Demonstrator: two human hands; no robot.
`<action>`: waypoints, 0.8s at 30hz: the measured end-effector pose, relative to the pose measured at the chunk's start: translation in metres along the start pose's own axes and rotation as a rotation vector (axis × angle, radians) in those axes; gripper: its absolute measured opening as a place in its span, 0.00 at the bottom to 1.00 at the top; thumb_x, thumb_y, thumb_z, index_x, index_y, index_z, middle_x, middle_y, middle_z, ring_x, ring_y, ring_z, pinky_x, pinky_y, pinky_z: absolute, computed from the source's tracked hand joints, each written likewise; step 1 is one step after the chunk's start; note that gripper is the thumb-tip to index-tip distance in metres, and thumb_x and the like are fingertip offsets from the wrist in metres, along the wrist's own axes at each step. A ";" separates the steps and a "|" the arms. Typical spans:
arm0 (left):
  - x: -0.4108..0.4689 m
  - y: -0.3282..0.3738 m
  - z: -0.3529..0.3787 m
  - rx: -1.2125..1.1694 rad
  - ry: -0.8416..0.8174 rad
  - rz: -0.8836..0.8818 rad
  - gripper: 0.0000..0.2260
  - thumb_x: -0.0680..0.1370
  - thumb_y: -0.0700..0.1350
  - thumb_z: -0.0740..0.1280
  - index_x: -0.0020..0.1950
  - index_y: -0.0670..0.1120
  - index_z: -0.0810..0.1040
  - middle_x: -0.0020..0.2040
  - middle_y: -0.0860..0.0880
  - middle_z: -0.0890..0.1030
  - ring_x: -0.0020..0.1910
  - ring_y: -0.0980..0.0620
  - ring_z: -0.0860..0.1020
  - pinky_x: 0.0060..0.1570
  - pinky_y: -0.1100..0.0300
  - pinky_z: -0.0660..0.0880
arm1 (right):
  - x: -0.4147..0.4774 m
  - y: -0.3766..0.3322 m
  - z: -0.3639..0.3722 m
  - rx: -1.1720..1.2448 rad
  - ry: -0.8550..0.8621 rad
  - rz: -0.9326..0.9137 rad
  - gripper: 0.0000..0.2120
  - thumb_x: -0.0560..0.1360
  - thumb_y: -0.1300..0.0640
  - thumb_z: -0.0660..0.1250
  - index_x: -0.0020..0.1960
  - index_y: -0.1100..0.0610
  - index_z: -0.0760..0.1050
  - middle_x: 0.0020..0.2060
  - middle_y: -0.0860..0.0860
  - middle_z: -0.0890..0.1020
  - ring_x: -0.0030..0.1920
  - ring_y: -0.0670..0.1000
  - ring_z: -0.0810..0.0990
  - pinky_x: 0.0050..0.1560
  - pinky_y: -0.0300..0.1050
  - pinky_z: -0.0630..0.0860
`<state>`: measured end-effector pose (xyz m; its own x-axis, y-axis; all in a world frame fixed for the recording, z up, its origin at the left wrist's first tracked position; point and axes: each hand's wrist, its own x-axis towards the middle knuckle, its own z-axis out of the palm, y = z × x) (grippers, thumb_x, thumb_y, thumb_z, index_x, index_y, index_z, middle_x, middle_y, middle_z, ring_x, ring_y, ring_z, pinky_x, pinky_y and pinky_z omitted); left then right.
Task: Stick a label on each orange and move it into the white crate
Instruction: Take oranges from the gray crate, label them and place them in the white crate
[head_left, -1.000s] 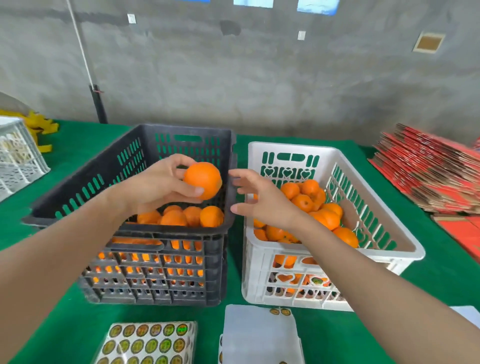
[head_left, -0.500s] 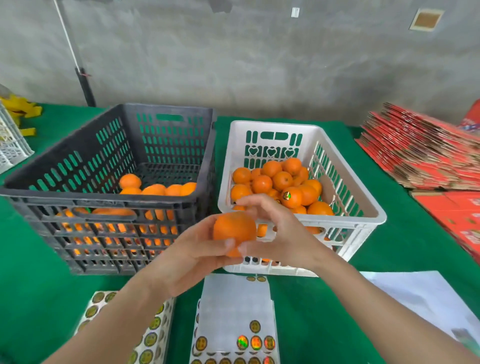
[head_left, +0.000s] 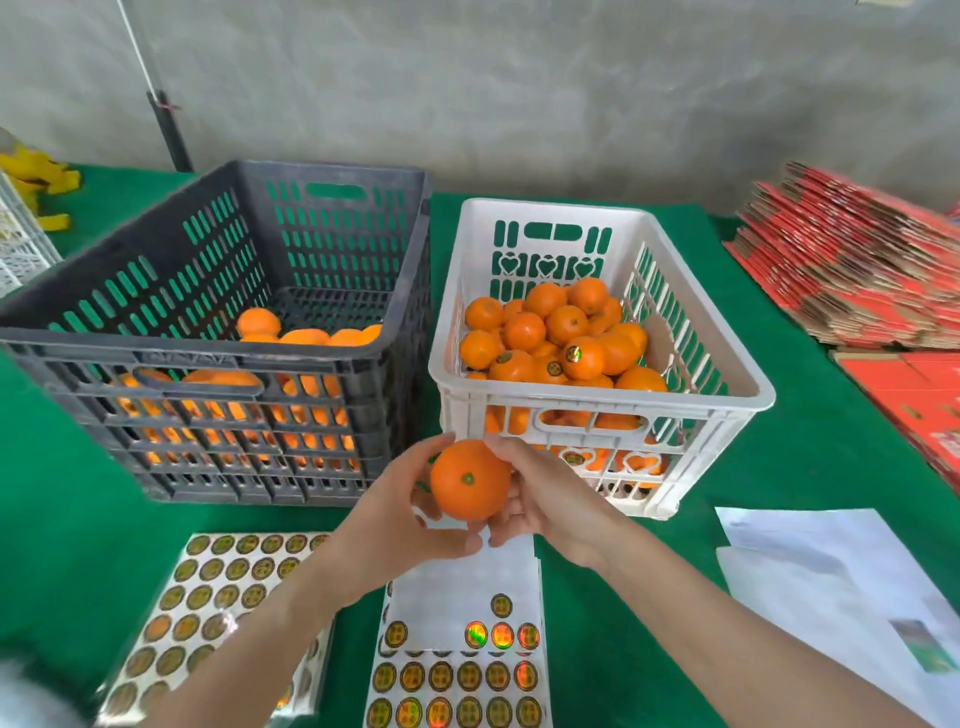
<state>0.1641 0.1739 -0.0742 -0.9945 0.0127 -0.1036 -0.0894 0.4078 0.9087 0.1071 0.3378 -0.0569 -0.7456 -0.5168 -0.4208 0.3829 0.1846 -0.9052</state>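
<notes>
Both of my hands hold one orange (head_left: 470, 480) in front of the white crate's near wall, its green stem spot facing me and no label showing on it. My left hand (head_left: 387, 514) cups it from the left and below. My right hand (head_left: 545, 499) grips it from the right. The white crate (head_left: 597, 410) holds several oranges, some with round labels. To its left, the black crate (head_left: 208, 348) holds several plain oranges. A partly used label sheet (head_left: 462, 649) lies below my hands, and a fuller label sheet (head_left: 218, 587) lies to the left.
Green cloth (head_left: 779, 452) covers the table. Stacked red flat cartons (head_left: 852, 260) sit at the right edge. White paper sheets (head_left: 831, 582) lie at the near right. Another white crate (head_left: 21, 244) and something yellow (head_left: 41, 176) are at the far left.
My left hand lifted the orange out of the black crate and brought it down toward me. My right hand joined it, and the orange is lower, over the label sheet.
</notes>
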 end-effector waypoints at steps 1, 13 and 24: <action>0.000 -0.002 0.001 -0.023 -0.018 0.045 0.40 0.65 0.41 0.80 0.70 0.60 0.64 0.59 0.54 0.74 0.53 0.56 0.78 0.52 0.58 0.78 | 0.002 0.005 0.001 0.019 -0.018 0.035 0.20 0.77 0.41 0.58 0.61 0.53 0.69 0.48 0.62 0.82 0.36 0.57 0.80 0.35 0.45 0.79; 0.003 -0.052 -0.009 -0.779 0.303 -0.454 0.27 0.68 0.44 0.73 0.64 0.43 0.68 0.58 0.45 0.74 0.57 0.44 0.75 0.44 0.57 0.76 | 0.049 0.068 -0.026 -1.178 0.058 -0.043 0.18 0.78 0.51 0.60 0.54 0.66 0.75 0.53 0.58 0.77 0.56 0.58 0.75 0.50 0.45 0.70; -0.006 -0.088 0.002 -0.834 0.228 -0.637 0.34 0.64 0.36 0.74 0.68 0.37 0.65 0.59 0.39 0.74 0.54 0.43 0.75 0.46 0.55 0.75 | 0.088 0.101 0.000 -1.416 0.192 -0.185 0.23 0.73 0.49 0.68 0.65 0.57 0.70 0.62 0.55 0.75 0.64 0.57 0.70 0.64 0.50 0.67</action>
<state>0.1782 0.1399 -0.1538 -0.7309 -0.1880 -0.6561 -0.5175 -0.4741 0.7123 0.0801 0.3110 -0.1851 -0.8278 -0.5275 -0.1911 -0.4942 0.8468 -0.1966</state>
